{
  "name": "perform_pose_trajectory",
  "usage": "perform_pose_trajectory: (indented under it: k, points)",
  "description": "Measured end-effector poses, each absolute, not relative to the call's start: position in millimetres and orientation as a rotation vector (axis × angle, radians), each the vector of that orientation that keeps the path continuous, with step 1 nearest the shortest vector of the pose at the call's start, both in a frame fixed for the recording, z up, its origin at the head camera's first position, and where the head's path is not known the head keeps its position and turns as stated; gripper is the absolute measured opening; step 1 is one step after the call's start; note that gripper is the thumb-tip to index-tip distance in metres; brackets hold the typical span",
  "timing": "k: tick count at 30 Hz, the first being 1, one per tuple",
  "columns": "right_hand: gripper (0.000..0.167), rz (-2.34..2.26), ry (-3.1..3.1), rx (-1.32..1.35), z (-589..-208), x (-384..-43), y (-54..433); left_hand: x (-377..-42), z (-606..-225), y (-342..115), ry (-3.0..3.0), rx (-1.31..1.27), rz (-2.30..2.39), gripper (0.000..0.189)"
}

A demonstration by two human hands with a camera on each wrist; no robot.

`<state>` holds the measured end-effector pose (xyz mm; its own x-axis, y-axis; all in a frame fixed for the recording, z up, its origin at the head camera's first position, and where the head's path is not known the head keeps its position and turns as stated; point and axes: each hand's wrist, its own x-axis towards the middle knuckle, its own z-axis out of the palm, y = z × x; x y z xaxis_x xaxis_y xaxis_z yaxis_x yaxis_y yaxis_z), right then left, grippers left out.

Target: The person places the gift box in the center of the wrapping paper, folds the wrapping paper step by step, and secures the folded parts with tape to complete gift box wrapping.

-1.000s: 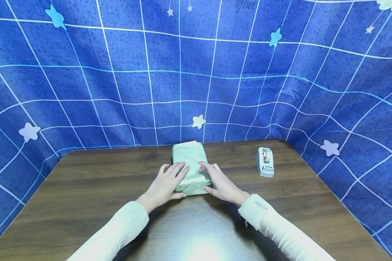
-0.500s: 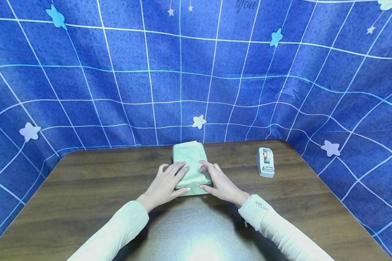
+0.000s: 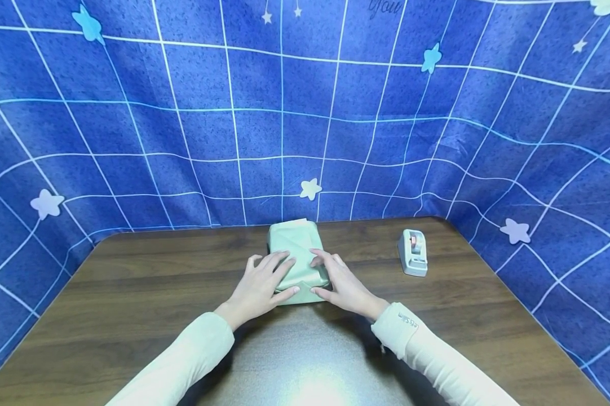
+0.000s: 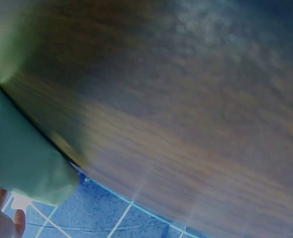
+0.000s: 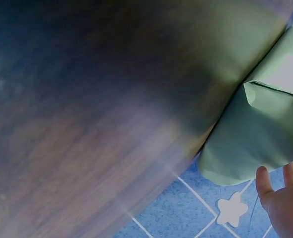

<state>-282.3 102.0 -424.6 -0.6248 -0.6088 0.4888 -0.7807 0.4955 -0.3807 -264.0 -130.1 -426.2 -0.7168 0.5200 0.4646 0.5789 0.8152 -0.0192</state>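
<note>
A package wrapped in pale green paper (image 3: pixel 301 242) lies at the back middle of the table. My left hand (image 3: pixel 256 285) rests on its near left part, fingers spread over the top and thumb against the folded near end. On the near right part sits my right hand (image 3: pixel 347 286), fingers on the top edge, thumb at the same end. Between the thumbs the end flap shows a fold. In the right wrist view, a paper flap stands slightly off the green package (image 5: pixel 256 134). The left wrist view shows only a side of the package (image 4: pixel 22 148).
A pale tape dispenser (image 3: pixel 414 252) with a roll in it stands to the right of the package. The wooden table (image 3: pixel 158 270) ends at a blue curtain (image 3: pixel 208 129) with white lines and stars, hanging behind and along the sides.
My left thumb has moved inward across the near end of the package, and the pointed flap there lies less visible. The right thumb has shifted slightly left. The package stays in place.
</note>
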Motion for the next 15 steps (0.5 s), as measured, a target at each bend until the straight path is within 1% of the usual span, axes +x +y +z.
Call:
perform_pose_trajectory:
  k: [6, 15]
  points:
    - [0.078, 0.879, -2.46, 1.171, -419, -282, 102, -263, -425, -128, -2.569, -0.808, -0.203, 0.059]
    - [0.056, 1.09, -2.488, 1.1, -406, -276, 99, -262, -425, -130, -2.569, -0.827, -0.264, 0.061]
